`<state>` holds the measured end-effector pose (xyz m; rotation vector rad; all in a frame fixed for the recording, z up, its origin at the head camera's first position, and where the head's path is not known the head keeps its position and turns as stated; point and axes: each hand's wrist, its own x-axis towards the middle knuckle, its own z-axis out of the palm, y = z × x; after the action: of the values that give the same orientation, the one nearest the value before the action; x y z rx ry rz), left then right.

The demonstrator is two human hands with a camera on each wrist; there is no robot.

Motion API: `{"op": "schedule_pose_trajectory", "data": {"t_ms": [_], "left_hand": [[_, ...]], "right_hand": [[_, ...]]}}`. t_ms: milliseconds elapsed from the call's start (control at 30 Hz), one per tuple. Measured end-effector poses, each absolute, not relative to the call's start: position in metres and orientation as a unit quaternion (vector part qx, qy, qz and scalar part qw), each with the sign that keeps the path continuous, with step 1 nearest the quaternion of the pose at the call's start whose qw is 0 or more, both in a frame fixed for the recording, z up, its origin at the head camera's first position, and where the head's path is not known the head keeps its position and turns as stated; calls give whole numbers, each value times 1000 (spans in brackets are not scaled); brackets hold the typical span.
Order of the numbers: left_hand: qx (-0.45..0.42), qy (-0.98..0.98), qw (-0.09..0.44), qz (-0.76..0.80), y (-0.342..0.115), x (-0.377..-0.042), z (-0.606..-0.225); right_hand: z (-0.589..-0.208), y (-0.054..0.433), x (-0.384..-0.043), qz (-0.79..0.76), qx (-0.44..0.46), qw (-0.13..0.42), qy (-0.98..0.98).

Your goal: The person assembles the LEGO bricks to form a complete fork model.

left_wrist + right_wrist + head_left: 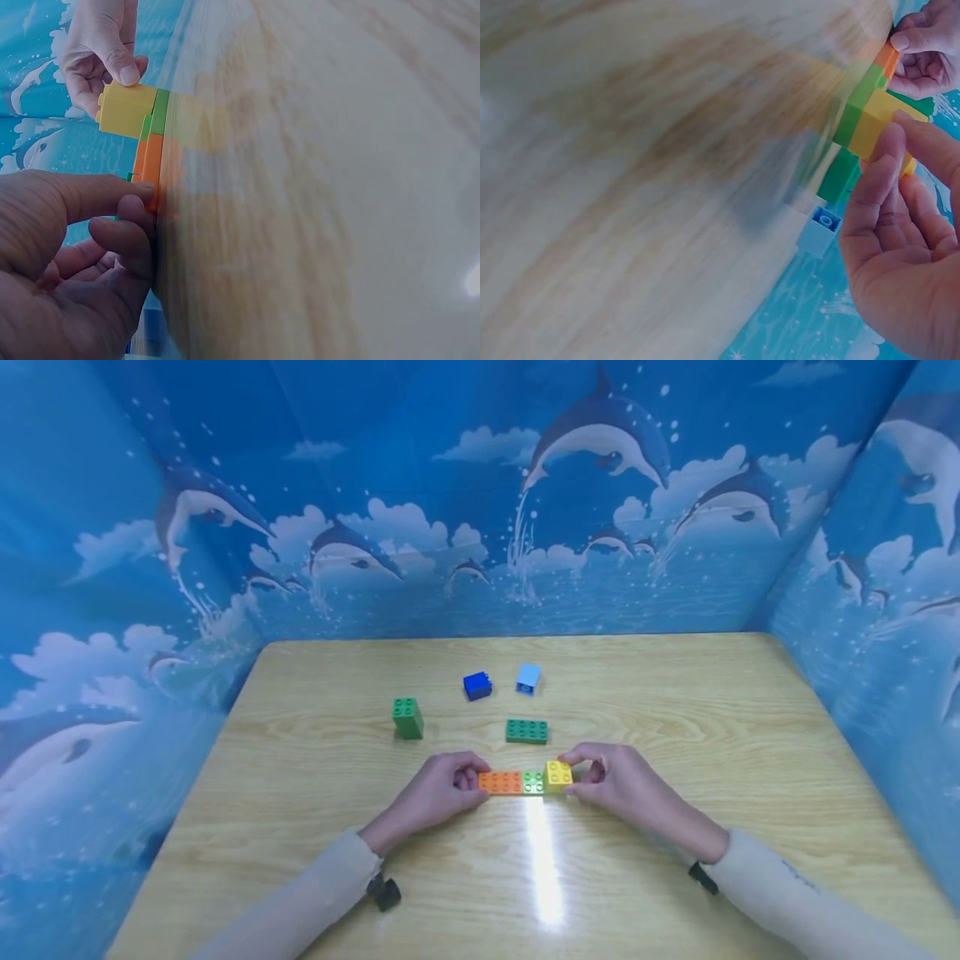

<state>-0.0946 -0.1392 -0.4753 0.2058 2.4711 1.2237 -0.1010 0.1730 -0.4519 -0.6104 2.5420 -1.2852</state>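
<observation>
An orange brick (500, 783) and a light green brick (533, 782) lie end to end in a row on the table. On the right end of the light green brick sits a yellow brick (557, 775), studs up. My left hand (441, 783) pinches the orange brick's left end between thumb and forefinger. With thumb and fingers, my right hand (618, 778) grips the yellow brick from its right side. In the left wrist view the yellow brick (126, 109) touches the green one (160, 112) beneath it.
Behind the row lies a dark green brick (527, 732). A tall green block (408, 719) stands to the left. Farther back are a dark blue brick (477, 686) and a light blue brick (528, 679), both lying tipped over. A dolphin-print curtain (480, 527) surrounds the wooden table (300, 777).
</observation>
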Motion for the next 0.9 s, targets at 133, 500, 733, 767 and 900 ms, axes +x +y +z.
{"op": "schedule_pose_trajectory", "data": {"t_ms": [133, 500, 733, 767, 900], "left_hand": [[72, 877, 186, 437, -141, -94, -475], [83, 874, 189, 440, -139, -92, -474], [78, 875, 192, 437, -140, -93, -475], [77, 876, 192, 436, -140, -93, -475], [77, 877, 193, 434, -140, -93, -474]], "right_hand": [[-453, 172, -103, -436, -202, 120, 869], [-457, 175, -105, -446, -193, 140, 863], [-458, 174, -106, -452, -192, 154, 857], [-458, 174, -107, -452, -192, 154, 858], [-458, 174, -107, -453, -194, 157, 856]]}}
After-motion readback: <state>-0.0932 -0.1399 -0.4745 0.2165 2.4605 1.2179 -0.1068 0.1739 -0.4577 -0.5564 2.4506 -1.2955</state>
